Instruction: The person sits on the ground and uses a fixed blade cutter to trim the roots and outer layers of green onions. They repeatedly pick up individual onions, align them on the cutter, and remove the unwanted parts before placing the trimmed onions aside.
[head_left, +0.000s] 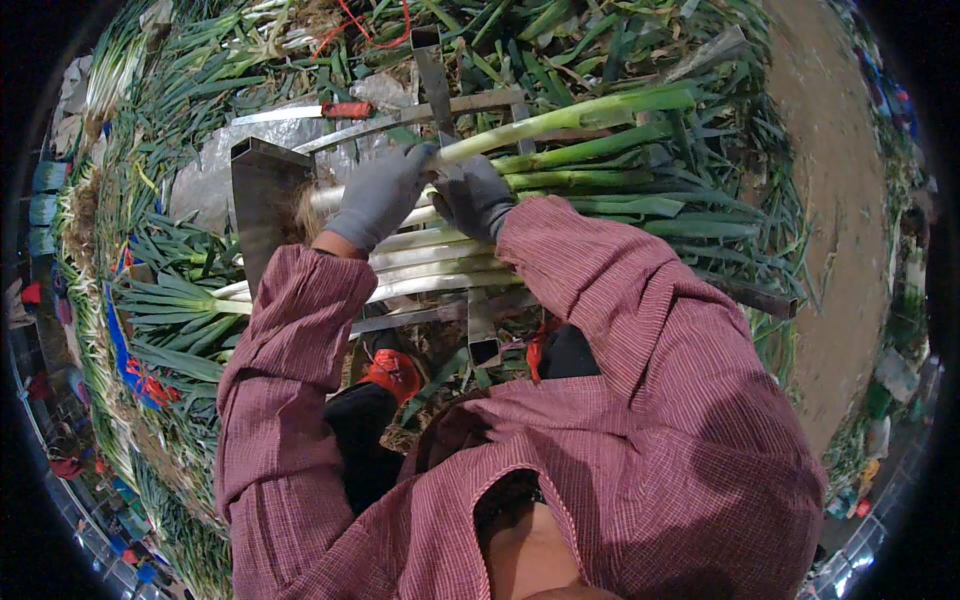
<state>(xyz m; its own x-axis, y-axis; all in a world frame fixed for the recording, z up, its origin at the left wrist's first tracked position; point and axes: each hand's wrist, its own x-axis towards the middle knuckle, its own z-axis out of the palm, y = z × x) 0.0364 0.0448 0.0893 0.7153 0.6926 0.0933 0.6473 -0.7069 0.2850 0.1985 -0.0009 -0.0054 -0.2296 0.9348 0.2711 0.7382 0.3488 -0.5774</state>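
Observation:
My left hand (381, 193), in a grey glove, closes around the white lower part of a thick green onion stalk (570, 124). My right hand (474, 193), gloved too, grips beside it just under the same stalk, its fingertips partly hidden. The stalk's green top points to the right. Below my hands, several green onions (442, 259) lie side by side across a metal frame (480, 322). Their white ends reach left toward the frame's upright metal plate (270, 195), and their leaves (705, 202) spread right. Root hairs (307, 214) show near that plate.
A knife with a red-wrapped handle (347, 110) lies beyond the frame near plastic sheeting (214, 161). Heaps of green onions (187, 307) cover the ground at left. A bare dirt strip (836, 225) runs along the right. Red twine (375, 41) trails at the top.

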